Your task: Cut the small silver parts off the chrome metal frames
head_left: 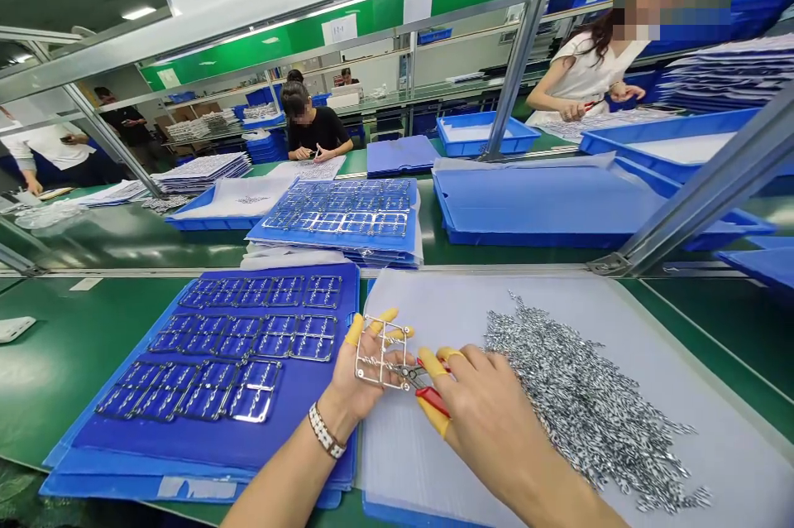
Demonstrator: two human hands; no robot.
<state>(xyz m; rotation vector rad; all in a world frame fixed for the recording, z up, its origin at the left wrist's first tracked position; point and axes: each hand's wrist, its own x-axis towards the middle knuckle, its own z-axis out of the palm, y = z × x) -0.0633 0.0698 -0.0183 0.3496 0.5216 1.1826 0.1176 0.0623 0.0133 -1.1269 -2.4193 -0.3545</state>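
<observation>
My left hand [358, 379], with yellow finger covers and a beaded bracelet, holds a square metal frame [383, 352] with small parts across its middle. My right hand [480, 404], also in yellow finger covers, grips red-handled pliers [432, 397]. The pliers' tips meet the frame's lower right corner. To the left, rows of similar frames [255, 391] lie on a dark blue sheet [291, 437]. Right of my hands, a large heap of small silvery metal parts [576, 387] is spread on a white sheet [422, 470].
Beyond the front edge, a stack with more frames [341, 209] stands beside a blue tray [539, 197]. A slanted metal post [713, 180] rises at the right. Several people work farther back, one in white at the upper right. A white object [16, 329] lies far left.
</observation>
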